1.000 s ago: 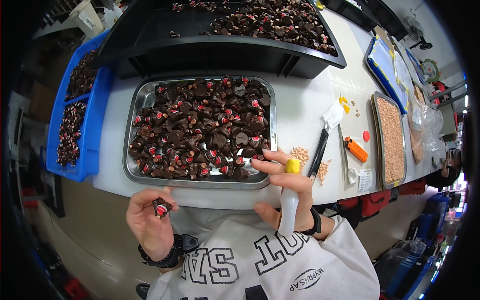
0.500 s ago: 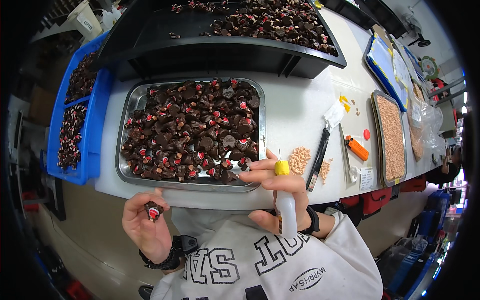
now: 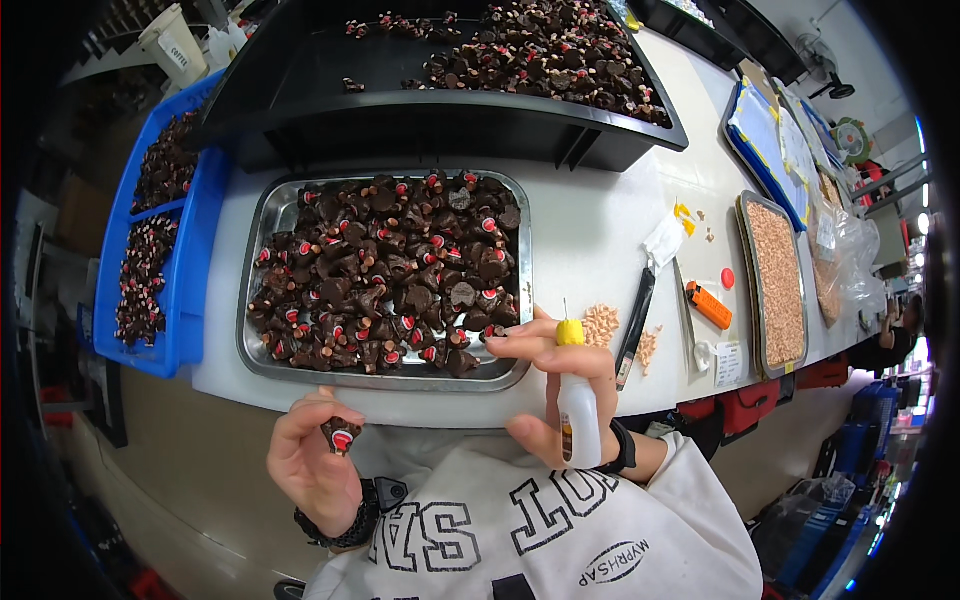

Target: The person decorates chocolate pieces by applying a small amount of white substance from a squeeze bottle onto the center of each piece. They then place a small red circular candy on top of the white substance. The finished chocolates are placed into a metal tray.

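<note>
Pinched between the thumb and fingers of my left hand [image 3: 312,465] is a small dark-brown figurine-like piece [image 3: 341,437] with a red-and-white patch facing up, held in front of the table edge. My right hand [image 3: 597,368] is wrapped round a white squeeze bottle [image 3: 578,415] with a yellow cap and a thin needle tip pointing up. Its outstretched fingertips are by the near right corner of a metal tray [image 3: 385,379]. In that tray lie many similar dark-brown pieces [image 3: 400,265], jumbled, some showing red patches.
A large black bin [image 3: 430,125] of finished-looking brown pieces stands behind the tray. Left is a blue divided crate [image 3: 190,290]. Right lie small beige bits [image 3: 600,325], a black cutter knife [image 3: 637,325], an orange lighter [image 3: 709,305], a red cap [image 3: 728,278] and a tray of beige bits [image 3: 777,290].
My left hand has moved a little right with the brown piece, which has turned so its red patch shows more. My right hand has shifted slightly right with the bottle.
</note>
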Demonstrator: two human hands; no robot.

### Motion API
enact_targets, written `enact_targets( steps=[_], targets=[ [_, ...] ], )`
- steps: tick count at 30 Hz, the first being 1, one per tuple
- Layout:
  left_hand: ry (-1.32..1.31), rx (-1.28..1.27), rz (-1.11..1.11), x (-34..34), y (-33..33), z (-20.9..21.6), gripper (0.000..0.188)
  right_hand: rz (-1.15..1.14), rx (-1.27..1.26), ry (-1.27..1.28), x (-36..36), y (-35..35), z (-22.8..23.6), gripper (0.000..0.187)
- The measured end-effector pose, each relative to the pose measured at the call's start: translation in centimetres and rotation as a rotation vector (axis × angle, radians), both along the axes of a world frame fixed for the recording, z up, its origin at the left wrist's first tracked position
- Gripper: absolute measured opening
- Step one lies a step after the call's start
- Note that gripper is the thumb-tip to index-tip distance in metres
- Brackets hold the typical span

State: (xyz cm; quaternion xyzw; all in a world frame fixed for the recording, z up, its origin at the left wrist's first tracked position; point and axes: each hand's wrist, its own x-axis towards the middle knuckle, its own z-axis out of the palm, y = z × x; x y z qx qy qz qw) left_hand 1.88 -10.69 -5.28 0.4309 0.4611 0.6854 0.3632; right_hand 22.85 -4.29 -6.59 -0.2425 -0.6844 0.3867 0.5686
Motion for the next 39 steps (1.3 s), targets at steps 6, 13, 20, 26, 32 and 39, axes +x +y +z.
enact_targets(
  steps=[6,13,20,26,32,39],
  targets=[
    [-0.007,0.002,0.025,0.9,0.0,-0.8,0.045,0.036,-0.013,0.017,0.3,0.4,-0.5,0.049],
    [-0.096,-0.060,-0.047,1.8,0.0,-0.8,0.045,0.043,-0.015,0.040,0.3,0.5,-1.0,0.050],
    [-0.286,-0.122,-0.647,1.9,1.8,-1.1,0.041,-0.011,-0.017,-0.034,0.4,0.5,-0.4,0.051],
    [-0.349,-0.137,-0.756,3.2,3.3,-0.3,0.041,-0.026,-0.034,-0.012,0.4,0.0,-0.1,0.052],
    [-0.497,-0.067,-0.762,3.3,4.5,-1.2,0.039,-0.041,-0.017,-0.033,0.7,0.0,0.1,0.052],
    [-0.374,-0.104,-0.616,3.1,4.5,-1.0,0.043,-0.004,0.007,-0.053,0.7,0.0,-0.1,0.051]
  ],
)
